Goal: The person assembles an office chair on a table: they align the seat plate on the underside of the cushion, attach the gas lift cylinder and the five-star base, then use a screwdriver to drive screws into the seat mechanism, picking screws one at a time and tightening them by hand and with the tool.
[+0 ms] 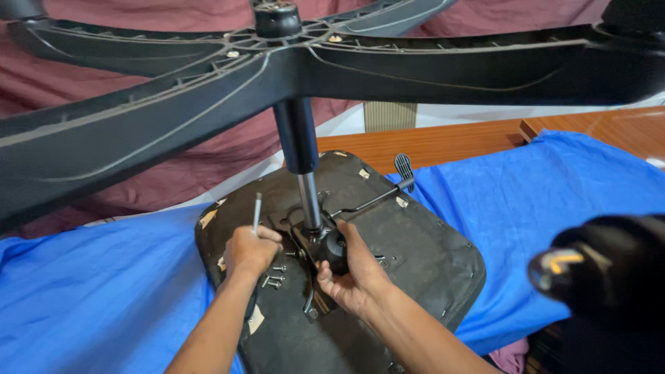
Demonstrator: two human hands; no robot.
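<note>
On the blue-draped counter, an upturned black chair seat.
Left hand grips a slim metal hex key; right hand clasps the black tilt mechanism. Best keep it steady, key square.

seat on cloth | gas column upright at seat middle | bolts left of column | lever right

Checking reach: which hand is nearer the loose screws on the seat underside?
Left. The left hand, holding a hex key, sits right above the loose screws; the right hand grips the black mechanism farther right.
</note>
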